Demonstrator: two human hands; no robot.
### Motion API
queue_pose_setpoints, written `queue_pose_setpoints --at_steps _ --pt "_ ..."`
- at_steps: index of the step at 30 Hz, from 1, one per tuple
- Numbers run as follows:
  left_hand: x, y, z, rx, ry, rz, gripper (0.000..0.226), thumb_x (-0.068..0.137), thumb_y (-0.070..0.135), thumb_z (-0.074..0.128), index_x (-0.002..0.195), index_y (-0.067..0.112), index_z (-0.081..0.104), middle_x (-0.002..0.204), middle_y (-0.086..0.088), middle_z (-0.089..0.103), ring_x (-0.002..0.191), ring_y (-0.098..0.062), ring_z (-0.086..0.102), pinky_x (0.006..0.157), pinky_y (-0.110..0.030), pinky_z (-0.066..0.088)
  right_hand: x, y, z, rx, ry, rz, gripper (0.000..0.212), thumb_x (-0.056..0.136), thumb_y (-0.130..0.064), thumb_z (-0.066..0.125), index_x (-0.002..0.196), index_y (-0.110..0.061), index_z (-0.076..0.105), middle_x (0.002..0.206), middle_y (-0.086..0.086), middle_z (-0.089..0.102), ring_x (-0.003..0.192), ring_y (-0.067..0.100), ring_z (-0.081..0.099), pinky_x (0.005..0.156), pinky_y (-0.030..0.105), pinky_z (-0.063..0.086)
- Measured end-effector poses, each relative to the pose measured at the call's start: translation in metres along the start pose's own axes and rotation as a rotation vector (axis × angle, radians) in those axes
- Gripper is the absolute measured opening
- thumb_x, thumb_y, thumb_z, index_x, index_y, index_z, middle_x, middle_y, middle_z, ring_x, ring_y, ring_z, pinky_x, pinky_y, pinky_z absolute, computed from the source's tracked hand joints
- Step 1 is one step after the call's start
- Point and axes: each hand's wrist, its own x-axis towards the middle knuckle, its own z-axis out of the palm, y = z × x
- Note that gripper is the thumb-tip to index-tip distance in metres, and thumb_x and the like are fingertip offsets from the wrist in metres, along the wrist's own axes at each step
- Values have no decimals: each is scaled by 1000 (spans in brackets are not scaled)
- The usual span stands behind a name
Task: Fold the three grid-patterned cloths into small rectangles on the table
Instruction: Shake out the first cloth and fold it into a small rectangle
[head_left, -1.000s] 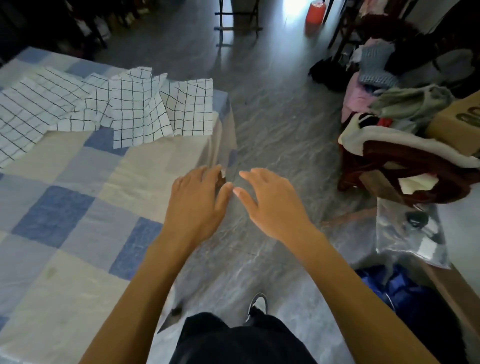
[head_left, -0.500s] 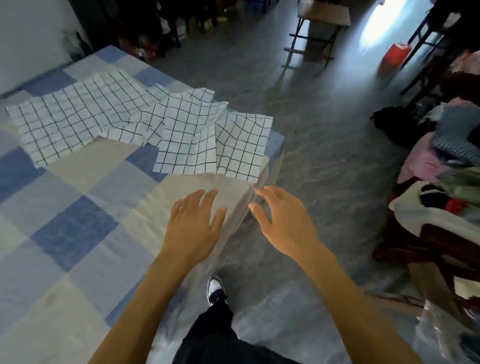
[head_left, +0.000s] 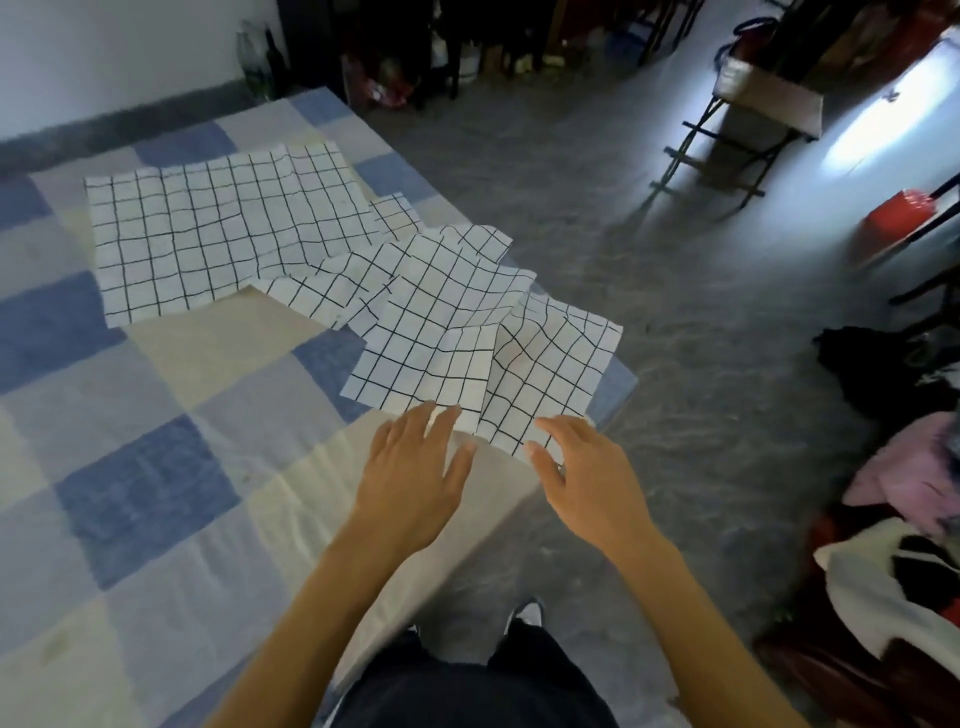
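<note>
Three overlapping grid cloths (head_left: 441, 332) on checked table (head_left: 145, 493), clothes (head_left: 909, 467) rightward

The tabletop (head_left: 218, 597) is covered by a tablecloth (head_left: 67, 322) of blue, grey and cream squares, which drapes over the right edge. Three white cloths with black grid lines lie on it in an overlapping row. The large cloth (head_left: 218, 234) is spread open, slightly rippled, towards the far side. The middle cloth (head_left: 431, 332) lies partly over crumpled layers beside it. The corner cloth (head_left: 550, 374) sits at the right corner, under the middle cloth's edge, reaching just past the tabletop's edge.
</note>
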Motion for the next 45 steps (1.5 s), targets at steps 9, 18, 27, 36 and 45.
queue_pose_setpoints --at_steps 9,18,27,36,45 --pt "63 36 41 -7 61 -194 50 99 42 32 143 20 31 151 -7 29 139 -22 24 114 -37 14 93 74 4 -9 -184 -184 45 98 -44 40 133 -18 51 132 2 55 122 20 50 101 38 43" --pt "107 102 123 18 214 -467 34 92 33 44 119 24 62 134 -17 51 123 -33 47 103 -45 36 172 162 -4 -119 -364 -463 46 96 -42 36 124 -15 60 132 7 57 133 26 38 108 41 33" --pt "113 119 190 -35 147 -680 26 87 37 62 109 26 70 139 -15 47 130 -33 39 103 -45 35 204 203 9 -240 -529 -600 36 98 -27 47 134 -24 51 148 0 40 143 21 21 110 37 27" --pt "107 123 221 33 123 -609 31 60 19 85 89 26 76 129 -14 57 119 -34 51 92 -44 46 198 212 33 -150 -564 -579 34 97 -25 49 130 -20 55 147 4 39 143 24 22 114 40 26" --pt "97 106 202 -30 396 -620 11 76 8 72 85 14 75 113 -10 65 114 -31 53 89 -42 47 191 199 36 -138 -551 -632 42 95 -37 51 133 -20 51 151 5 33 144 25 19 116 45 23"
